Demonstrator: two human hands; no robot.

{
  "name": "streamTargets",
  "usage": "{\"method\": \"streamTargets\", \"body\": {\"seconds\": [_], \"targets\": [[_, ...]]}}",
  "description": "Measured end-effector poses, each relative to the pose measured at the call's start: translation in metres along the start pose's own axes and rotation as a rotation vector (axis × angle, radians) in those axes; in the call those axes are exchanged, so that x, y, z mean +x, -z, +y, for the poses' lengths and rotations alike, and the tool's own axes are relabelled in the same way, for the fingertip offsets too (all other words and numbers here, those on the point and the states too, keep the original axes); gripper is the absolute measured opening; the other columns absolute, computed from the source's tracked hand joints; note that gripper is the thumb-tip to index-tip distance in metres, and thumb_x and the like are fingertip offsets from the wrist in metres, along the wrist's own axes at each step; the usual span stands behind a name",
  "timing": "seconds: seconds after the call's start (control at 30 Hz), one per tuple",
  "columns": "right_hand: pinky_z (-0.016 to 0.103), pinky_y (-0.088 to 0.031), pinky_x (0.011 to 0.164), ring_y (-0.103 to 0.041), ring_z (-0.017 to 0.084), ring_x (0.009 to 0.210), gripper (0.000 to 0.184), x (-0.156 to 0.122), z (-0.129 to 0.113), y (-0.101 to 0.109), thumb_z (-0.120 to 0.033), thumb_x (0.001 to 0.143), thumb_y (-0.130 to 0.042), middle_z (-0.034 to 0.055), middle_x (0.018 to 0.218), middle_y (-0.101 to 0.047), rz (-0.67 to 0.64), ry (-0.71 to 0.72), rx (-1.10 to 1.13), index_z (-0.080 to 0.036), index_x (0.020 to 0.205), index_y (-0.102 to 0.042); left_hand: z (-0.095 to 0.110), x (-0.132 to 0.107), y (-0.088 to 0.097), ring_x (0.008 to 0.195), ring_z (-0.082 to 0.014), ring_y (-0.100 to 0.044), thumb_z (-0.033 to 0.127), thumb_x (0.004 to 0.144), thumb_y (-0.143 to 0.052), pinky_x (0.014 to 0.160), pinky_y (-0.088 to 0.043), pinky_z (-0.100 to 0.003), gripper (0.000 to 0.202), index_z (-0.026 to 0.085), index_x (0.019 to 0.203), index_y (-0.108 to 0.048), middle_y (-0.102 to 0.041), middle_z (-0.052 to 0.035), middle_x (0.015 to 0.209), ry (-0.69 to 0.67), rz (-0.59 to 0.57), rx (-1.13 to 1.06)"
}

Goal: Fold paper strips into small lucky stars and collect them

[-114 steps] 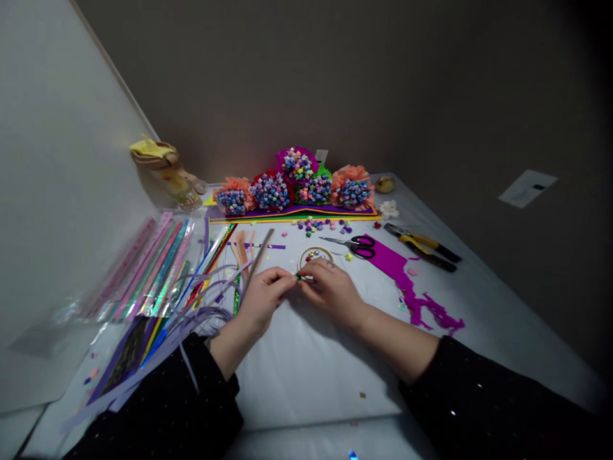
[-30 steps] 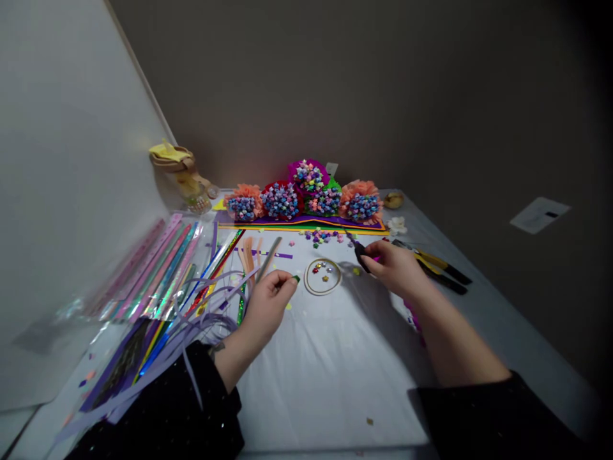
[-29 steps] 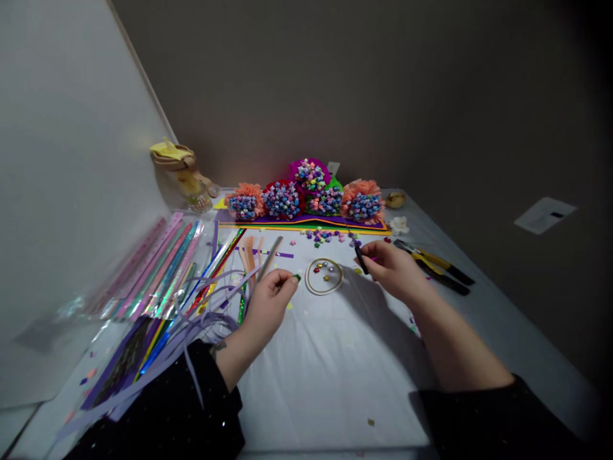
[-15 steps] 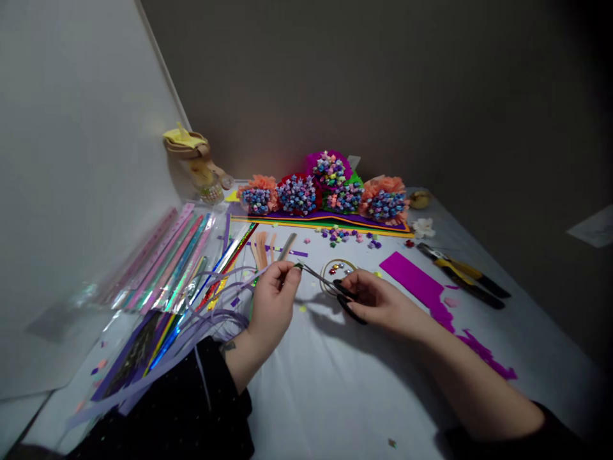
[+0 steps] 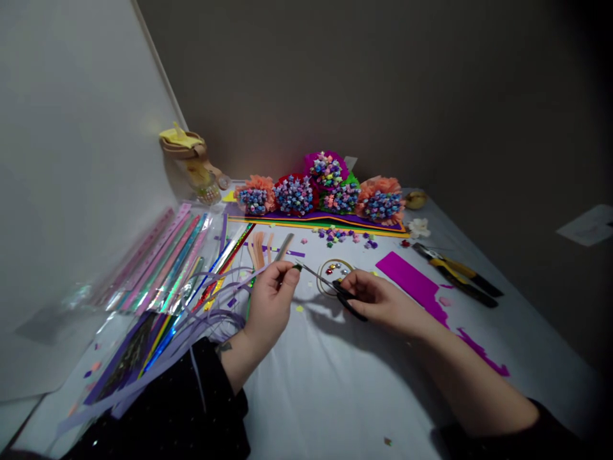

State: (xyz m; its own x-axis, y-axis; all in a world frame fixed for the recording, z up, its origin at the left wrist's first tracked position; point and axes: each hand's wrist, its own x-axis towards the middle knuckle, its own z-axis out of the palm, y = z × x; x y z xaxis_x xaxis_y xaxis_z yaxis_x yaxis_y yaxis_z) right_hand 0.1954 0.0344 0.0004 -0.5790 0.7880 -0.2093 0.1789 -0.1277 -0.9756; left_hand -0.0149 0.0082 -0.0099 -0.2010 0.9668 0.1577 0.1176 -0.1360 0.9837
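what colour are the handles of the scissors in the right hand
Black; the scissor handles show best in the head view.

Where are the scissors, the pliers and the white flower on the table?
Scissors (image 5: 343, 294): head view, on the black handle near the blades.
Pliers (image 5: 460, 268): head view, on a handle's yellow part.
White flower (image 5: 418, 228): head view, on its petals.
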Motion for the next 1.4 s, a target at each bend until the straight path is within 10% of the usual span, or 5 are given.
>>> {"method": "streamTargets", "body": {"seconds": [0.83,0.97,1.13,1.27,1.4], "targets": [[0.02,-0.029,0.048,-0.04,0.007,0.05,0.042,-0.002,-0.001,0.004,-0.052,0.071,-0.069,-0.0036,0.059,-0.049,-0.069,-0.058,0.065,-0.017,0.075,-0.046,-0.001,-0.001,0.0,0.063,-0.0147,-0.053,0.03,0.084,-0.055,0.056,-0.041,-0.024,0.01,0.021,0.083,-0.057,-0.057,-0.0016,0.067,-0.023,-0.003,0.02],[0.023,-0.035,0.051,-0.047,0.011,0.054,0.033,-0.002,0.003,0.01,-0.047,0.074,-0.064,-0.0001,0.065,-0.055,0.204,0.011,-0.087,-0.018,0.079,-0.05,-0.001,-0.001,0.0,0.065,-0.0153,-0.053,0.03,0.084,-0.055,0.058,-0.042,-0.025,0.01,0.021,0.083,-0.058,-0.058,-0.0026,0.071,-0.017,-0.008,0.029],[0.03,-0.038,0.06,-0.057,0.022,0.073,0.015,-0.004,0.009,0.035,-0.031,0.079,-0.057,0.0073,0.083,-0.065,0.739,-0.028,-0.86,-0.019,0.089,-0.061,-0.001,-0.002,-0.002,0.057,-0.0108,-0.047,0.03,0.081,-0.058,0.053,-0.038,-0.022,0.012,0.018,0.082,-0.059,-0.055,0.0015,0.066,0.05,-0.054,-0.009],[0.032,-0.038,0.062,-0.058,0.024,0.077,0.016,-0.007,0.003,0.043,-0.023,0.082,-0.051,0.0108,0.087,-0.064,0.798,-0.032,-1.096,-0.018,0.073,-0.062,0.001,-0.006,-0.003,0.059,-0.0101,-0.049,0.029,0.08,-0.058,0.054,-0.039,-0.021,0.012,0.017,0.078,-0.06,-0.055,0.0017,0.068,0.036,-0.119,0.031],[0.031,-0.043,0.068,-0.058,0.02,0.076,0.014,-0.009,-0.008,0.016,-0.027,0.084,-0.053,0.0077,0.084,-0.063,0.622,0.284,-0.692,-0.019,0.08,-0.063,0.007,-0.009,-0.002,0.071,-0.0133,-0.055,0.023,0.081,-0.058,0.065,-0.043,-0.024,0.009,0.017,0.077,-0.063,-0.06,-0.0014,0.074,-0.215,-0.207,0.156]]}}
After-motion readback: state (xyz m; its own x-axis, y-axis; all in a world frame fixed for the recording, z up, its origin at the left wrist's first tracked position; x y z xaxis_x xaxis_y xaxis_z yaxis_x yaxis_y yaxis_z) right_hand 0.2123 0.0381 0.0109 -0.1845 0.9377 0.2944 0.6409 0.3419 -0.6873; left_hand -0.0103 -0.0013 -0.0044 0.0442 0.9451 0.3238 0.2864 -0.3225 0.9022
